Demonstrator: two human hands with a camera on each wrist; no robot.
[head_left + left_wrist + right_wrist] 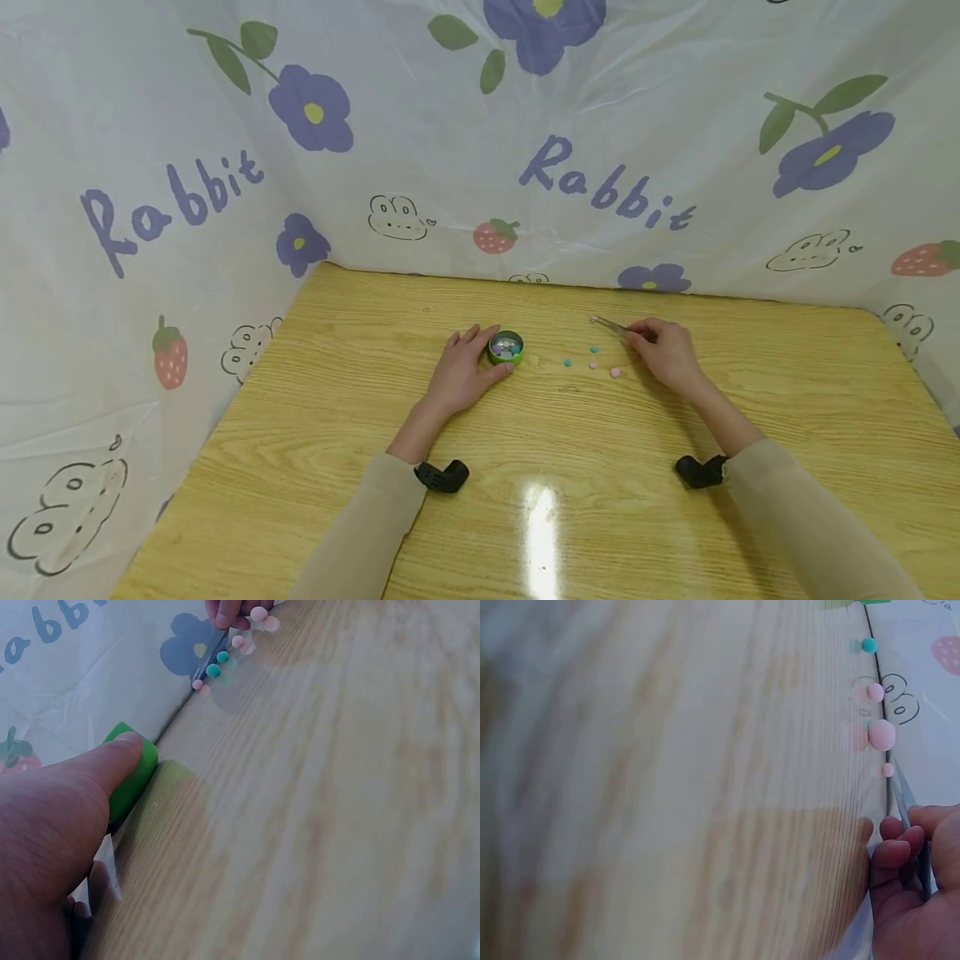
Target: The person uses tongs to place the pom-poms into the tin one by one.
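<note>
My left hand [463,371] holds a small round green tin [136,774] on the table, thumb on the near side and fingers on the far side. Purple, teal and pale little balls show inside it. To the right, my right hand [667,354] pinches metal tweezers [613,326], which point left. At their tips is a small pink ball [595,318]; whether the tips grip it I cannot tell. Nearer me lie two teal balls, one [594,349] close to the tweezers and another [567,363] closer to the tin, plus a small pink ball [593,365] and a larger pink one [616,372].
The wooden table [600,500] reflects a bright light near its front. A white cloth [450,125] printed with flowers, rabbits and strawberries hangs along the back and sides. Black wrist devices sit at the left cuff [442,477] and right cuff [701,472].
</note>
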